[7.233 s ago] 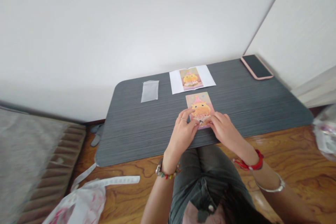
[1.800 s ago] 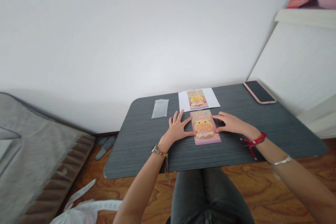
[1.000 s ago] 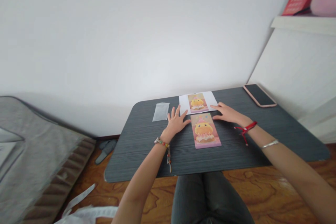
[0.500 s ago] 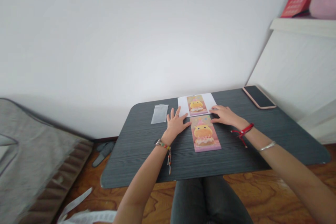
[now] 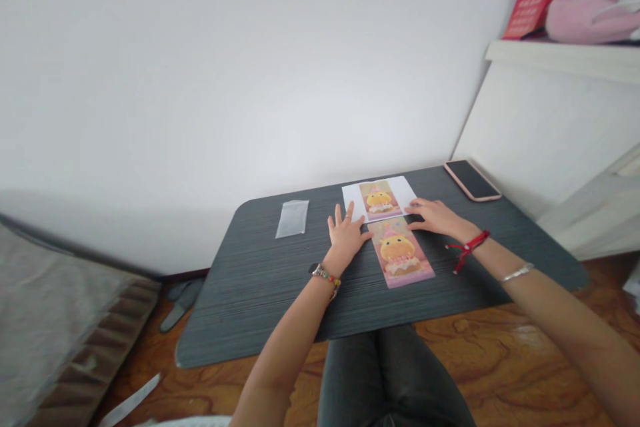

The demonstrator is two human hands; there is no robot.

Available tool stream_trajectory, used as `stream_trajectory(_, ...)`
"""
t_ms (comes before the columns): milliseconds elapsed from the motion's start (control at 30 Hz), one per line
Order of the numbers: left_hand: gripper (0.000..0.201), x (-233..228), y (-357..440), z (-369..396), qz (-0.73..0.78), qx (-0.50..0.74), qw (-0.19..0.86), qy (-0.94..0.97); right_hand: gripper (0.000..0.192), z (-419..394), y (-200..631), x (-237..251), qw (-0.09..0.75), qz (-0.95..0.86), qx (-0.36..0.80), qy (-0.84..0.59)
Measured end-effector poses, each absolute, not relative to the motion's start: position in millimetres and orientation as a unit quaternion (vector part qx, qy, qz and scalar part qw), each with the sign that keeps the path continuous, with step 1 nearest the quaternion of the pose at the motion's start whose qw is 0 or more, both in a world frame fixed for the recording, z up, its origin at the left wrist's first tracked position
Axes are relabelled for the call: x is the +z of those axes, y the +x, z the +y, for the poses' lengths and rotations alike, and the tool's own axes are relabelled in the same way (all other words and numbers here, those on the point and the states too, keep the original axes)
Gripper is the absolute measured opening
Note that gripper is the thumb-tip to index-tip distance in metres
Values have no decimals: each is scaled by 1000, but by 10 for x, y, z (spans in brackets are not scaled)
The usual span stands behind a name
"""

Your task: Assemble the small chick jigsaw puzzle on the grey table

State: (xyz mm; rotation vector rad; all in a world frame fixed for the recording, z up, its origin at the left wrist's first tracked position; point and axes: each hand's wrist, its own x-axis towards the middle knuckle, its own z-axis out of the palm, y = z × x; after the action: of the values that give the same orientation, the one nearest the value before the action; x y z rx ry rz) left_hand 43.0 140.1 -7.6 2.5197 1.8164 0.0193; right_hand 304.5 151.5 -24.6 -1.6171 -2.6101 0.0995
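Note:
A pink card with a yellow cartoon animal and a cake [image 5: 401,257] lies flat on the dark table. Just beyond it is a white sheet [image 5: 353,195] bearing a smaller picture of the same kind [image 5: 380,200]. My left hand [image 5: 345,235] rests with fingers spread at the left of both, its thumb at the card's upper left edge and its fingertips by the sheet's lower left corner. On the other side, my right hand [image 5: 434,217] has its fingers stretched toward the sheet's lower right corner, its thumb near the card's upper right edge.
A clear plastic sleeve [image 5: 293,219] lies on the left of the table [image 5: 240,293]. A phone in a pink case [image 5: 473,181] is at the far right. The white wall stands behind, and a ledge [image 5: 565,53] at the right carries a red box [image 5: 531,12] and a pink plush item [image 5: 585,7].
The camera view has turned slightly, so the table's contents sit at new places in the picture. Both hands keep nearly the same pose around the card and sheet.

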Motion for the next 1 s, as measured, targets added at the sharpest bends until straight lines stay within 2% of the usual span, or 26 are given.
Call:
stream_trajectory(467,52,-95,1358,1117,559,1,35,828,44,1154,4073,-395,59,-842,13,-536)
stream_trajectory(1000,53,-104,1704,977,548,6,41,835,47,974,4418,-361,62,-822,34,-565)
